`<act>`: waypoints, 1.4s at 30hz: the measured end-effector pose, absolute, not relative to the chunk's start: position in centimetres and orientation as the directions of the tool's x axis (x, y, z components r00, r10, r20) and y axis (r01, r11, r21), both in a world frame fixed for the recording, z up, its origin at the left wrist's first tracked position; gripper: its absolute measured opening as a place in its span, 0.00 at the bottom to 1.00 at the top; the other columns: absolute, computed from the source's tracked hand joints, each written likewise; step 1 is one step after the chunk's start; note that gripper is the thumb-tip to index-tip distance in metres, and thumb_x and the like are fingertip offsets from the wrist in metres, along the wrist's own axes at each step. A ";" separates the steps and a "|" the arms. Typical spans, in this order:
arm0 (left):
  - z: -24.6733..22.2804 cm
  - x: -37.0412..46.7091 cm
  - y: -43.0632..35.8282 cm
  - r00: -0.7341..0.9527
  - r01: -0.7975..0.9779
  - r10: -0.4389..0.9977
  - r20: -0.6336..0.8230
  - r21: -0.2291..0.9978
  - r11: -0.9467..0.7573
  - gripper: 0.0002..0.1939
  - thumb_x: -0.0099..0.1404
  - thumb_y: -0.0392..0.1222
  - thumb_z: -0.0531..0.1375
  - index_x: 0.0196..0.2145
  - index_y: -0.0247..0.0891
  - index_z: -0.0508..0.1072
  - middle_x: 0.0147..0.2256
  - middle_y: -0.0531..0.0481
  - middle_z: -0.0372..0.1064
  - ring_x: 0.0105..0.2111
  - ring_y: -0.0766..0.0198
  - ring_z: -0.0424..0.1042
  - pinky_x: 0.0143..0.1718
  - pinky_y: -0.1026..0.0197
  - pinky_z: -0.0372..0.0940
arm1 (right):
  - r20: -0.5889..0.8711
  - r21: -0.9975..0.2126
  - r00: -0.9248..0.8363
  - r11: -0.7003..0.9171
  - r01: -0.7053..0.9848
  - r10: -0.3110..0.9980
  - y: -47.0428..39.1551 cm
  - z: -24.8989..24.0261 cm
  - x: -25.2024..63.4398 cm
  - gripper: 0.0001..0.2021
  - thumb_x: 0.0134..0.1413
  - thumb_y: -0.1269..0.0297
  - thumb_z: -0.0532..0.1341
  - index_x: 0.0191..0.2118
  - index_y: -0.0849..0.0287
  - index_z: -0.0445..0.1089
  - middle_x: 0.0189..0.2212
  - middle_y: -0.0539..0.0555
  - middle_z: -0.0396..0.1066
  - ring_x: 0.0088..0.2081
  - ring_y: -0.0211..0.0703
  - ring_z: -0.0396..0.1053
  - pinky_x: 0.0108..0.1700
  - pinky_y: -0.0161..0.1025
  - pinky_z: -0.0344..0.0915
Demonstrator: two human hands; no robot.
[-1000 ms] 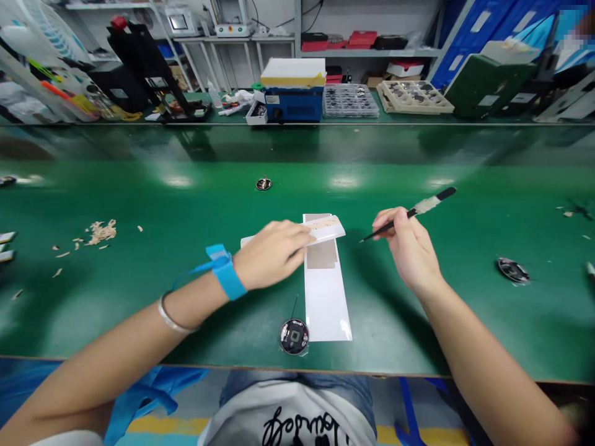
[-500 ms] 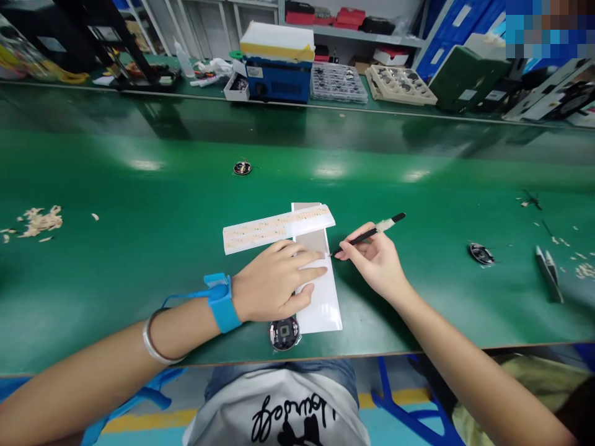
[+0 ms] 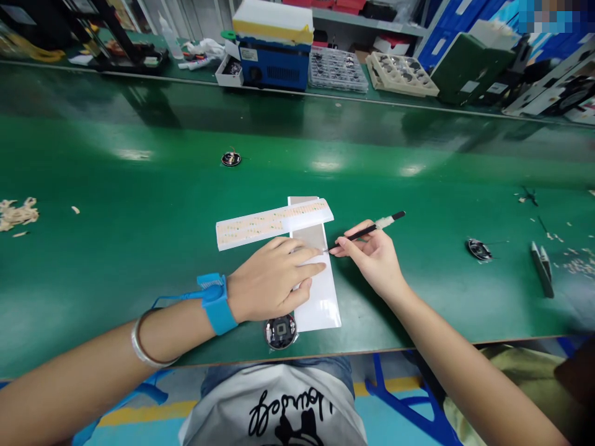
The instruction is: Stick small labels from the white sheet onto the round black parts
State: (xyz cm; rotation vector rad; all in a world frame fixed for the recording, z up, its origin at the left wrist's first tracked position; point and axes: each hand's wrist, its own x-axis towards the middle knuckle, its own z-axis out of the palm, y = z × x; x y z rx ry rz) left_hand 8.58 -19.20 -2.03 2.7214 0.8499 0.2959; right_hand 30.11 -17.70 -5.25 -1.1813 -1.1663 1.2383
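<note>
- My left hand (image 3: 274, 282) lies palm down on the white sheet (image 3: 320, 297), fingers spread almost flat, pinning it to the green bench (image 3: 139, 248) and gripping nothing.
- My right hand (image 3: 376, 260) is curled round the black tweezers (image 3: 367, 231), pinched between thumb and fingertips, tip pointing left.
- The tweezers' tip sits at the sheet's right edge, just beside my left fingertips (image 3: 318, 267); whether it grips anything there, I cannot tell.
- A long strip (image 3: 274, 223) of small tan pieces lies tilted across the sheet's far end.
- A round black part (image 3: 281, 330) sits at the near bench edge, under my left hand, touching the sheet's corner.
- Another round part (image 3: 478, 249) lies well to the right.
</note>
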 end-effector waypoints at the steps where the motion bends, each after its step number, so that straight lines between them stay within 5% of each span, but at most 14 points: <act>1: -2.0 8.6 -19.2 0.807 0.523 0.579 0.113 0.317 -0.791 0.20 0.70 0.39 0.48 0.55 0.39 0.72 0.56 0.47 0.68 0.55 0.50 0.64 0.54 0.45 0.59 | -0.007 -0.999 0.000 -0.007 -0.051 1.000 -17.7 -5.3 30.1 0.16 0.43 0.57 0.72 0.31 0.57 0.65 0.22 0.46 0.71 0.24 0.40 0.78 0.31 0.35 0.78; 28: -1.8 8.3 -18.9 0.805 0.542 0.588 0.083 0.303 -0.784 0.20 0.72 0.39 0.47 0.56 0.41 0.71 0.58 0.47 0.67 0.57 0.52 0.64 0.57 0.45 0.56 | -0.005 -0.994 -0.016 -0.006 -0.107 1.000 -17.6 -4.9 30.3 0.20 0.41 0.54 0.74 0.31 0.57 0.65 0.23 0.47 0.75 0.24 0.39 0.78 0.30 0.34 0.77; 31: -0.3 7.8 -20.0 0.768 0.591 0.633 0.097 0.276 -0.758 0.21 0.72 0.47 0.50 0.58 0.41 0.67 0.56 0.42 0.66 0.54 0.50 0.65 0.53 0.46 0.61 | 0.037 -0.991 0.018 0.039 -0.127 0.999 -17.6 -4.4 30.6 0.19 0.41 0.56 0.74 0.32 0.56 0.66 0.24 0.47 0.76 0.25 0.39 0.78 0.30 0.34 0.77; 34: 0.7 7.6 -23.1 0.581 0.779 0.804 0.125 0.200 -0.594 0.36 0.62 0.63 0.58 0.59 0.35 0.64 0.46 0.38 0.68 0.44 0.44 0.69 0.40 0.45 0.66 | 0.098 -0.982 0.076 0.109 -0.152 0.992 -18.5 -3.4 31.0 0.15 0.44 0.61 0.74 0.33 0.57 0.67 0.26 0.48 0.78 0.27 0.39 0.79 0.32 0.33 0.78; 36: 0.2 7.8 -25.8 0.459 0.860 0.880 0.124 0.188 -0.475 0.42 0.58 0.65 0.61 0.59 0.31 0.61 0.41 0.39 0.68 0.39 0.45 0.70 0.35 0.46 0.67 | 0.129 -0.975 0.119 0.148 -0.163 0.984 -19.7 -3.0 31.0 0.12 0.47 0.65 0.72 0.34 0.57 0.68 0.28 0.49 0.79 0.28 0.38 0.79 0.34 0.32 0.78; 42: -3.0 7.9 -30.4 0.230 0.805 0.958 0.170 0.520 -0.285 0.37 0.68 0.40 0.56 0.68 0.45 0.42 0.59 0.35 0.54 0.49 0.51 0.69 0.42 0.50 0.70 | 0.117 -0.975 0.155 0.143 -0.170 0.981 -23.7 -3.2 29.9 0.08 0.52 0.67 0.70 0.35 0.55 0.70 0.32 0.49 0.80 0.30 0.38 0.80 0.38 0.35 0.79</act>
